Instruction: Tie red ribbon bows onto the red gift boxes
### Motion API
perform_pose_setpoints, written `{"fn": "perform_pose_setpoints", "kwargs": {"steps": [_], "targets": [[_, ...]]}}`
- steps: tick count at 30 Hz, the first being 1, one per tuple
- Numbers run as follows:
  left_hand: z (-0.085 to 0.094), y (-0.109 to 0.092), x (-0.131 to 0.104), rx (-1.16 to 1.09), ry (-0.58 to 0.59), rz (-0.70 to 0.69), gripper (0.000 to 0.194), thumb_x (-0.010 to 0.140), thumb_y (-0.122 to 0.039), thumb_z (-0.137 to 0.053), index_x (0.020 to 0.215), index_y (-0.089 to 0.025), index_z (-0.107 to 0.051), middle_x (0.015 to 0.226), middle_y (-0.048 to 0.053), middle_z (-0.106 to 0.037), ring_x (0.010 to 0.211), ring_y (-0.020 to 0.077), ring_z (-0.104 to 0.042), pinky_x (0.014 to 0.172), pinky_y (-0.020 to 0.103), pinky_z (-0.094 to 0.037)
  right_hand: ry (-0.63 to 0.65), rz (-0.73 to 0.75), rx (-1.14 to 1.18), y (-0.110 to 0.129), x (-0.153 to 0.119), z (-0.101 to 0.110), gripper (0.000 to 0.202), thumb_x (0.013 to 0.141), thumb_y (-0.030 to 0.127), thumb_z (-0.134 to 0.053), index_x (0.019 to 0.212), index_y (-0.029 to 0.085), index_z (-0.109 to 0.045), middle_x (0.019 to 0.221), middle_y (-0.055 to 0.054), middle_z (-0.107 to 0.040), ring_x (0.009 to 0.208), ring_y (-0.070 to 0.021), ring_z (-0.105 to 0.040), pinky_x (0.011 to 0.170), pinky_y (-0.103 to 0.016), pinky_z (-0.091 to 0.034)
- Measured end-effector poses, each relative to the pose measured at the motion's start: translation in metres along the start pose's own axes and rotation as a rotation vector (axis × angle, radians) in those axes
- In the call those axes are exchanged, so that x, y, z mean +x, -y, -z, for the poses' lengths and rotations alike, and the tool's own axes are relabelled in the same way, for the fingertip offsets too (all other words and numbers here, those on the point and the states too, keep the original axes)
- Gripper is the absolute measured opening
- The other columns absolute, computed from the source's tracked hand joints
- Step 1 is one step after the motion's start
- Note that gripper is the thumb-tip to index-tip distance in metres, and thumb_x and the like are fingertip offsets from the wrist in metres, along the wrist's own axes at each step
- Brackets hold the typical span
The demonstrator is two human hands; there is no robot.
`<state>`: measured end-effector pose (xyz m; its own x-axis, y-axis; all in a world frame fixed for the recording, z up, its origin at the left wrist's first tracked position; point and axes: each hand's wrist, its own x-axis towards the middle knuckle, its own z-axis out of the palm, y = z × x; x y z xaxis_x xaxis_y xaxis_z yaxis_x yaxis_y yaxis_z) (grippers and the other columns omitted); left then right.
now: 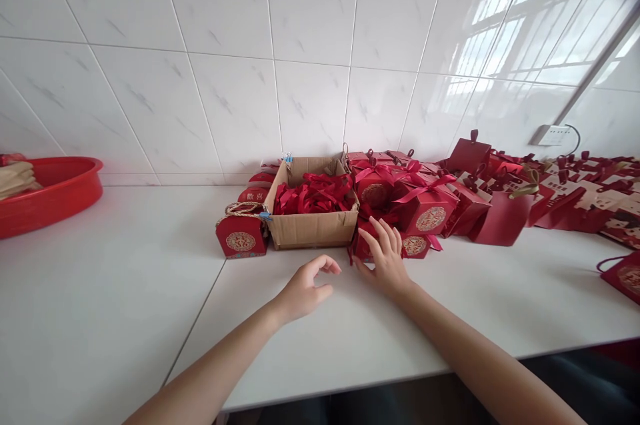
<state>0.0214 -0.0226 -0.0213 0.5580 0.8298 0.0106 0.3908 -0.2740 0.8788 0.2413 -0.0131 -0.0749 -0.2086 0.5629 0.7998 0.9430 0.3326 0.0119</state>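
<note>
The left hand (309,286) is hovering before the carton (313,231), empty, its grip loosely curled and parted. The right hand (385,258) is resting, grip spread, against a box (416,248) just right of the carton. Loose ribbons (315,195) are filling the carton, seemingly unused; beyond that box, right of the carton, bowed boxes (423,208) are sitting, seemingly finished.

White table (125,305): open cardboard box (315,230), red boxes (423,211) either side, red basin (60,205) far left.
</note>
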Motion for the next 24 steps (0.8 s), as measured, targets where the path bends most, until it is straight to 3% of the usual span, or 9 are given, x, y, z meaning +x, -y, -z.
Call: {"fn": "perform_pose_setpoints", "kwargs": {"steps": [4, 9, 16, 24], "targets": [[-0.001, 0.001, 0.000, 0.007, 0.004, 0.005, 0.029, 0.066, -0.014, -0.046, 0.092, -0.021, -0.056, 0.105, 0.004, -0.060, 0.110, 0.0220, -0.052, 0.102, 0.039, -0.034, 0.095, 0.009, -0.053, 0.001, -0.003, -0.008, 0.059, 0.087, 0.035, -0.054, 0.141, 0.018, -0.036, 0.149, -0.020, -0.028, 0.137, -0.0369, -0.025, 0.106, -0.057, -0.024], [-0.001, -0.001, 0.000, 0.016, -0.001, 0.005, 0.028, 0.067, -0.014, -0.046, 0.092, -0.021, -0.055, 0.105, 0.004, -0.061, 0.109, 0.0219, -0.052, 0.102, 0.040, -0.034, 0.138, -0.010, -0.092, -0.003, -0.005, -0.014, 0.060, 0.085, 0.030, -0.055, 0.141, 0.021, -0.037, 0.150, -0.018, -0.029, 0.137, -0.0354, -0.024, 0.107, -0.056, -0.023], [0.000, -0.002, -0.001, 0.025, 0.004, -0.009, 0.027, 0.067, -0.013, -0.046, 0.091, -0.021, -0.055, 0.104, 0.004, -0.061, 0.107, 0.0200, -0.054, 0.101, 0.036, -0.036, 0.110, -0.068, -0.103, -0.004, -0.005, -0.012, 0.059, 0.080, 0.029, -0.058, 0.137, 0.020, -0.042, 0.147, -0.016, -0.032, 0.136, -0.0339, -0.026, 0.109, -0.054, -0.020], [0.001, 0.001, -0.002, 0.028, 0.004, 0.000, 0.029, 0.067, -0.013, -0.046, 0.093, -0.021, -0.056, 0.106, 0.004, -0.061, 0.108, 0.0218, -0.054, 0.102, 0.042, -0.035, 0.058, -0.092, -0.082, -0.006, -0.005, -0.011, 0.052, 0.077, 0.025, -0.057, 0.128, 0.018, -0.048, 0.143, -0.017, -0.035, 0.134, -0.0351, -0.028, 0.107, -0.056, -0.021]]}}
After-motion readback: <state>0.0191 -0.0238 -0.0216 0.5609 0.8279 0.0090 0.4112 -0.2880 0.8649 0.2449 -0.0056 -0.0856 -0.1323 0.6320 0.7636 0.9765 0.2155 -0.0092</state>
